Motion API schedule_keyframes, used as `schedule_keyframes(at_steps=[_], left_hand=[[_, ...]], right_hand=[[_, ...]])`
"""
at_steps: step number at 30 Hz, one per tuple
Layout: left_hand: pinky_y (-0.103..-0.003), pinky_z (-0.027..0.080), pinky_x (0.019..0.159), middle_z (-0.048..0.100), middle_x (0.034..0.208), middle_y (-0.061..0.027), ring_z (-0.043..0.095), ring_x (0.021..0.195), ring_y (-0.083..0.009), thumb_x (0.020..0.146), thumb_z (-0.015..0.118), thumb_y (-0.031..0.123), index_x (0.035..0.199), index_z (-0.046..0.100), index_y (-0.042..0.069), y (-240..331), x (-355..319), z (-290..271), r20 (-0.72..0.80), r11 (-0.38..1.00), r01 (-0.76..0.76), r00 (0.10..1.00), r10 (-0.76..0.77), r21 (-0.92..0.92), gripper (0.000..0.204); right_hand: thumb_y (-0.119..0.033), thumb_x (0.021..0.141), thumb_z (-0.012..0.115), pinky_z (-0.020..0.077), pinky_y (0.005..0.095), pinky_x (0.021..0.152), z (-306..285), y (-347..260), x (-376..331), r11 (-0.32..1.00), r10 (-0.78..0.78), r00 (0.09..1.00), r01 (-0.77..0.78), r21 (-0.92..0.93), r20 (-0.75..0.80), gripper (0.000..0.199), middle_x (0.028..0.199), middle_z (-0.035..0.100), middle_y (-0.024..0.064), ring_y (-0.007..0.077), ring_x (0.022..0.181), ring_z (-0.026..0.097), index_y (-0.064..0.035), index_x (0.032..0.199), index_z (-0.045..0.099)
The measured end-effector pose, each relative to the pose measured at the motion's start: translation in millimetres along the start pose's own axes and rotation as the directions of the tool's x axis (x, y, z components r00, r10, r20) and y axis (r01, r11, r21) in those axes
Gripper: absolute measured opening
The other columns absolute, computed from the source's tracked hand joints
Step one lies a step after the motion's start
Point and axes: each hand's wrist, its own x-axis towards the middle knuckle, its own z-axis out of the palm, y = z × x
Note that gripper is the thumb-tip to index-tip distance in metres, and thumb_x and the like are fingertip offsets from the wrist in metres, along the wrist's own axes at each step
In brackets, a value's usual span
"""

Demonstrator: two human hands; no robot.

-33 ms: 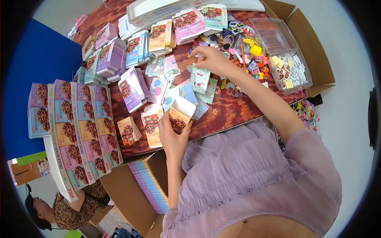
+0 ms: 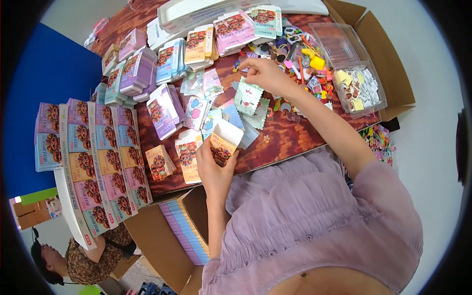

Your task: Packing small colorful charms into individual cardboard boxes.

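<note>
My left hand (image 2: 215, 167) grips a small orange carton (image 2: 223, 149) by its sides, its white flap open toward the far side. Under and beside it, another orange carton (image 2: 189, 160) lies flat on the table. My right hand (image 2: 265, 74) is over the middle of the table, its fingers bent together. Whatever is in those fingertips, if anything, is hidden. Just below them lies a pale green packet with scalloped edges (image 2: 249, 97), overlapping other printed packets (image 2: 256, 116). A heap of small colourful trinkets (image 2: 307, 59) spreads to the right of this hand.
Stacks of flat cartons (image 2: 236, 32) line the table's far side. At left stands a display of filled cartons (image 2: 98, 162). A clear plastic box (image 2: 361, 91) holds white and yellow pieces at right. An open cardboard box (image 2: 162, 241) sits below the front edge; a person (image 2: 83, 258) is at lower left.
The green packet has tilted slightly beneath my right hand, which has barely moved. My left hand keeps its hold on the orange carton.
</note>
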Motion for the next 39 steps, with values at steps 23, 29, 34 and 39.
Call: schedule_keyframes(at_steps=[23, 29, 34, 39], left_hand=[[-0.043, 0.045, 0.096, 0.052, 0.121, -0.0199, 0.052, 0.112, -0.0374, 0.070, 0.084, 0.010, 0.131, 0.046, -0.001, 4.0, 10.9, 4.0, -0.060, 0.992, 0.092, 0.993, -0.097, -0.088, 0.072], [-0.041, 0.045, 0.096, 0.051, 0.122, -0.0192, 0.053, 0.113, -0.0353, 0.070, 0.083, 0.008, 0.133, 0.046, 0.000, 8.7, 14.5, 2.1, 0.070, 0.997, -0.065, 0.995, 0.067, -0.032, 0.073], [-0.041, 0.044, 0.098, 0.051, 0.124, -0.0192, 0.052, 0.116, -0.0350, 0.070, 0.083, 0.007, 0.133, 0.047, 0.000, 1.1, 9.0, 13.4, 0.096, 0.972, 0.060, 0.995, -0.039, -0.225, 0.073], [-0.041, 0.044, 0.098, 0.050, 0.121, -0.0194, 0.051, 0.114, -0.0356, 0.070, 0.083, 0.006, 0.136, 0.045, -0.001, 5.2, 14.1, 8.5, 0.005, 0.995, -0.076, 0.997, 0.077, -0.062, 0.076]], right_hand=[[-0.009, 0.083, 0.066, 0.0490, 0.0395, 0.064, 11.6, -77.5, -56.5, 0.955, -0.235, 0.971, 0.222, -0.197, -0.043, 0.014, 0.075, 0.064, 0.0135, 0.0301, 0.072, 0.066, -0.0028, 0.094, 0.059], [-0.006, 0.077, 0.067, 0.0477, 0.0438, 0.075, 24.2, -84.2, -52.2, 0.910, -0.169, 0.950, 0.254, -0.329, 0.263, 0.018, 0.084, 0.064, 0.0106, 0.0304, 0.085, 0.063, -0.0056, 0.093, 0.059], [-0.005, 0.071, 0.070, 0.0467, 0.0403, 0.079, 48.6, -72.5, -47.5, 0.739, -0.561, 0.827, 0.512, -0.437, 0.019, 0.019, 0.087, 0.059, 0.0063, 0.0282, 0.094, 0.057, -0.0063, 0.087, 0.058], [-0.007, 0.074, 0.072, 0.0484, 0.0343, 0.066, 36.5, -72.8, -46.9, 0.987, -0.016, 1.000, 0.015, 0.159, 0.003, 0.016, 0.080, 0.060, 0.0083, 0.0235, 0.076, 0.063, -0.0033, 0.083, 0.060]])
